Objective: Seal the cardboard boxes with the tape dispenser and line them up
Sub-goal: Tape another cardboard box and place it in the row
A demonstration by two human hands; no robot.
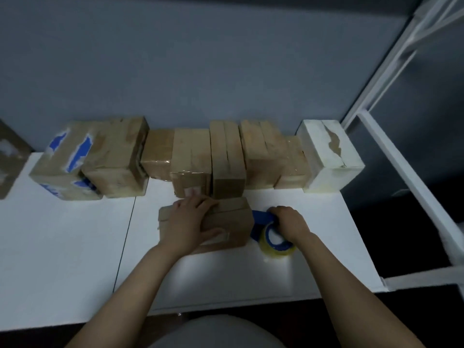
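A small brown cardboard box (232, 222) lies on the white table (62, 259) in front of me. My left hand (188, 222) rests on its top, fingers spread over the far edge and thumb on the front face. My right hand (288, 222) grips the blue tape dispenser (263, 219), which carries a yellowish tape roll (277, 248) and sits against the box's right end. Behind stands a row of several cardboard boxes (190, 159) along the wall, from a blue-marked box (65, 159) on the left to a white box (329, 156) on the right.
Another brown box (10, 156) shows partly at the left edge. A white metal frame (401, 159) runs along the table's right side, with dark floor beyond. A seam (125, 237) splits the tabletop left of the box.
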